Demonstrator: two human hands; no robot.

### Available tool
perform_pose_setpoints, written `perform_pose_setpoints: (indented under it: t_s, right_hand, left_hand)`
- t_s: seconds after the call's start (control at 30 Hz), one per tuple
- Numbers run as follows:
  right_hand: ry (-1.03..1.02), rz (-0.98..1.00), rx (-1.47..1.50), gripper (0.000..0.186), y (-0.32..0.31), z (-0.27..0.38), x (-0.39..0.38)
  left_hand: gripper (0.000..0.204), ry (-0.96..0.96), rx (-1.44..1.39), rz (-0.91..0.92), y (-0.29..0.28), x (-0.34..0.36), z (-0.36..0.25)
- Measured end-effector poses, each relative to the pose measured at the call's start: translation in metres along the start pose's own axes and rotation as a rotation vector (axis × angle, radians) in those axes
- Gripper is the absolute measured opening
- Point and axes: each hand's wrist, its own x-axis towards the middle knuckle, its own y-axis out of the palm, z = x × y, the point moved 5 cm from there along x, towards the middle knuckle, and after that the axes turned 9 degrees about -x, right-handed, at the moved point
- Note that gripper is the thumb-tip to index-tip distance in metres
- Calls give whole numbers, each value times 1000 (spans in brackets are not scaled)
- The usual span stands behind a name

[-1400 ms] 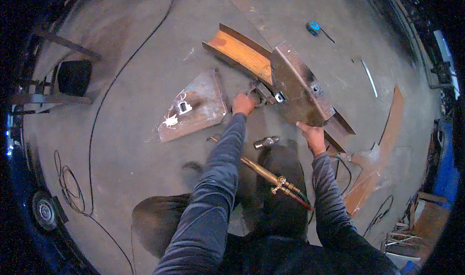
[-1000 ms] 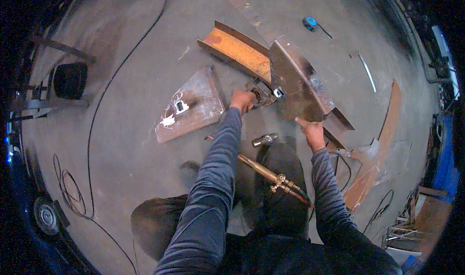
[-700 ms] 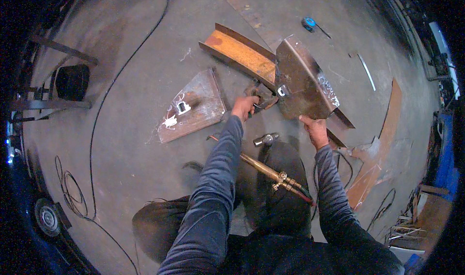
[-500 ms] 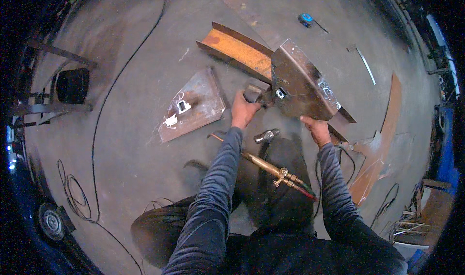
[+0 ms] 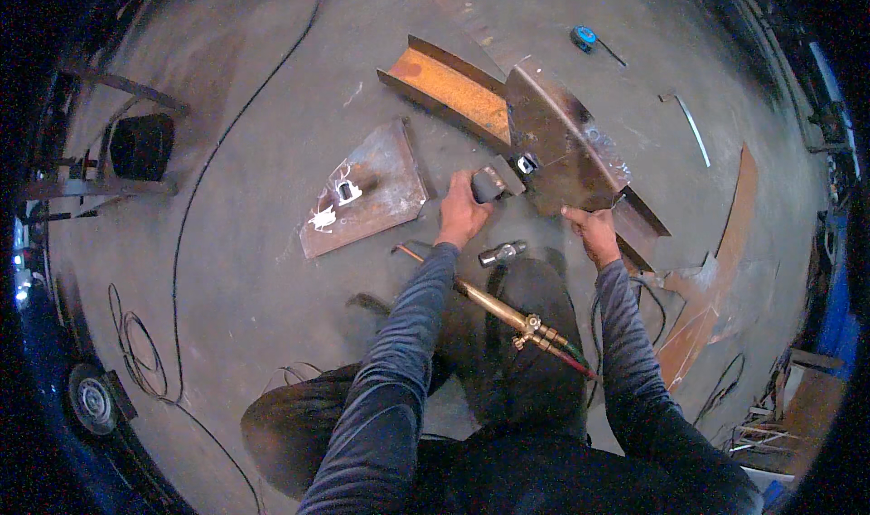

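Observation:
My left hand (image 5: 465, 211) grips a short dark metal block (image 5: 490, 183), its far end close to the cutout in a bent steel plate (image 5: 566, 143). That plate rests on a rusty steel channel (image 5: 449, 89), and my right hand (image 5: 595, 234) pinches its near edge. Left of my hands a second bent steel plate (image 5: 372, 189) lies on the floor, with a square hole ringed by white marks. Just in front of my knee is a hammer (image 5: 502, 253). A brass cutting torch (image 5: 498, 308) lies across my leg.
A blue tape measure (image 5: 584, 37) and a thin metal strip (image 5: 694, 131) lie at the far right. Rusty sheet offcuts (image 5: 707, 288) are spread to my right. A black cable (image 5: 204, 175) runs along the left, near a wheel (image 5: 93, 401) and a metal frame (image 5: 100, 189).
The bent plate in my right hand has come down flatter onto the channel. My left hand has shifted slightly right and turned the metal block, so more of it shows. My view has moved slightly.

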Motion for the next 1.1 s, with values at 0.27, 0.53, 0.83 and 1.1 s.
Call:
perform_pose_setpoints:
  t_s: [0.27,0.53,0.83,1.1]
  right_hand:
    - [77,-18,-98,50,-5,-12,7]
    - [-136,-69,-214,54,15,8,6]
    - [-137,-42,-87,50,13,-9,14]
    - [36,-16,-239,62,0,-7,10]
  left_hand:
    - [68,69,-87,-86,41,17,6]
    - [76,8,-53,28,32,22,-4]
    - [72,9,-161,43,28,17,0]
    - [75,104,-108,44,22,28,1]
